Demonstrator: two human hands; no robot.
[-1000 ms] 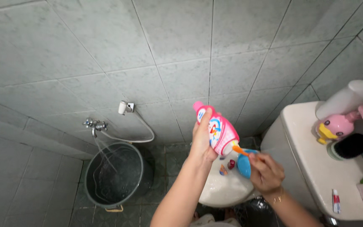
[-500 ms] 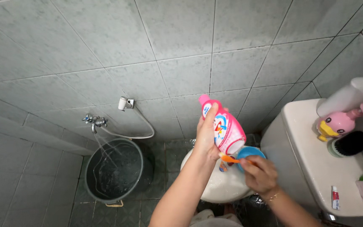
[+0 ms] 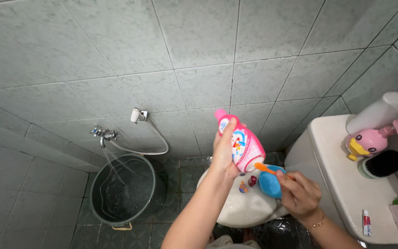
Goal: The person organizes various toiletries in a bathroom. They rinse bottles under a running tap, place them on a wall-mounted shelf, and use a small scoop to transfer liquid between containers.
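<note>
Bottle [image 3: 241,144] and brush have parted a little since half a second ago: the orange toothbrush [image 3: 264,168] tip, then tucked under the bottle's lower end, now sits just clear of it to the right, and the bottle has tilted back nearer upright. That reads, as a judgement, like the scrubbing stroke along the bottle's base passing outward again.

Left hand [image 3: 223,154] is wrapped around the pink bottle, thumb lying up its front. The bottle is bright pink with a white and blue printed label and a pink cap pointing up and away, held above the white toilet lid [image 3: 240,207]. Right hand [image 3: 300,196] is closed on the toothbrush handle, with a blue round dish [image 3: 268,182] just beside its fingers. Well to the left of both hands, a tap [image 3: 103,135] runs water into a dark bucket [image 3: 123,190].
</note>
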